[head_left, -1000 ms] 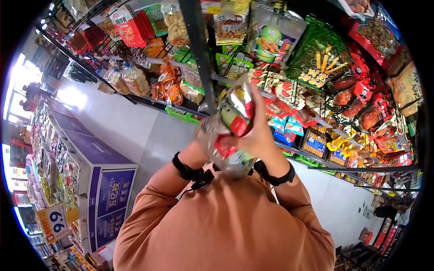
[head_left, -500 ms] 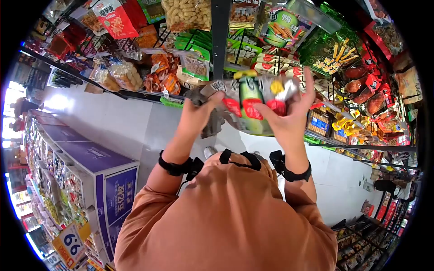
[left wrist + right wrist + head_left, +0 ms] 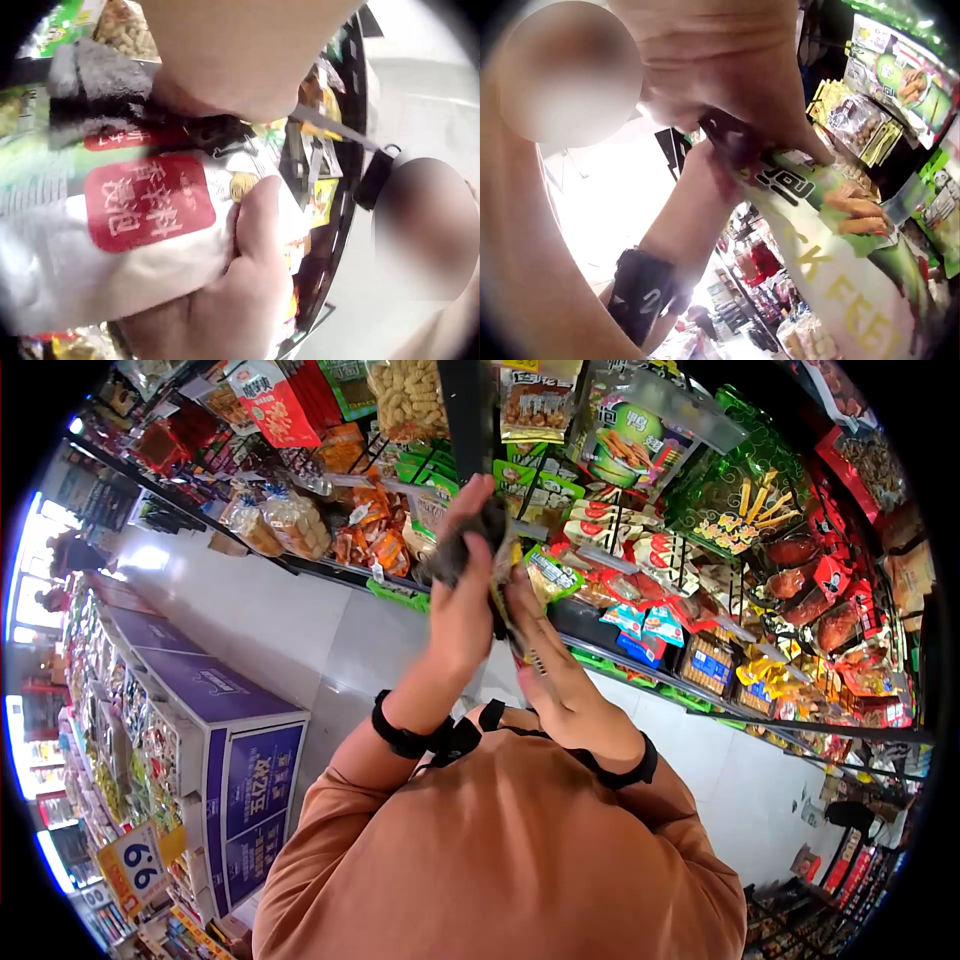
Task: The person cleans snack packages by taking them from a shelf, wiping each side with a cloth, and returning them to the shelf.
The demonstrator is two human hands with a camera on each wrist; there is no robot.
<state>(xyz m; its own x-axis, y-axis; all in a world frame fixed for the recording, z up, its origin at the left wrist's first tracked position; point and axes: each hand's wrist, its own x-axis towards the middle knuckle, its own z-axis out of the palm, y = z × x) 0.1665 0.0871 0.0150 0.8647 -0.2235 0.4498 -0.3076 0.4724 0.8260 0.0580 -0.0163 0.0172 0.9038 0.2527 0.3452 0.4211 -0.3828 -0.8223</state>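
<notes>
Between my two hands stands a bag of duck feet snack (image 3: pixel 506 592), seen edge-on in the head view. Its face with a red label fills the left wrist view, and its printed side (image 3: pixel 832 262) shows in the right wrist view. My left hand (image 3: pixel 462 615) holds a dark grey cloth (image 3: pixel 101 82) against the bag's face, with the cloth bunched near the fingers. On the other side, my right hand (image 3: pixel 580 695) grips the bag by its edge. The right thumb (image 3: pixel 256 214) lies over the front of the bag, and part of that hand is under it.
Ahead is a rack of hanging snack bags, including a green bag (image 3: pixel 635 445) and peanut packs (image 3: pixel 405 400). A dark upright post (image 3: pixel 470 420) divides it. To the left stands a purple display stand (image 3: pixel 255 790) with a price sign (image 3: pixel 140 865).
The bag was upright at first, then spread wide between both hands, and is now turned edge-on. My hands have come closer together, the left hand rising with the cloth.
</notes>
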